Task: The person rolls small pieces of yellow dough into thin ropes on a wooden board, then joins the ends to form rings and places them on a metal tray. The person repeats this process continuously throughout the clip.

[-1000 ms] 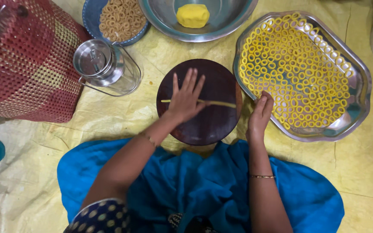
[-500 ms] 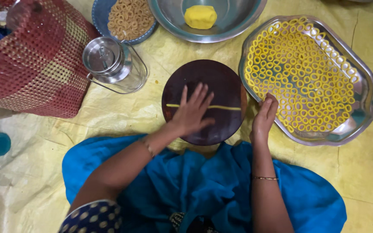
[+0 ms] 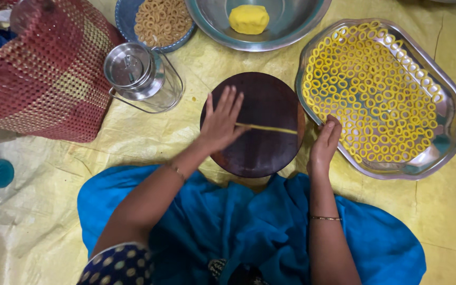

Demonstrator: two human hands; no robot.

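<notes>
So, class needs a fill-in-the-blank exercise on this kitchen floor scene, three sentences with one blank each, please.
1. The left hand lies flat on a thin yellow dough strand on the round dark ____ board.
2. The right hand rests at the rim of the steel tray, which is filled with yellow dough ____.
3. The yellow dough lump sits in a round steel ____.

Missing words: wooden; rings; bowl
</notes>
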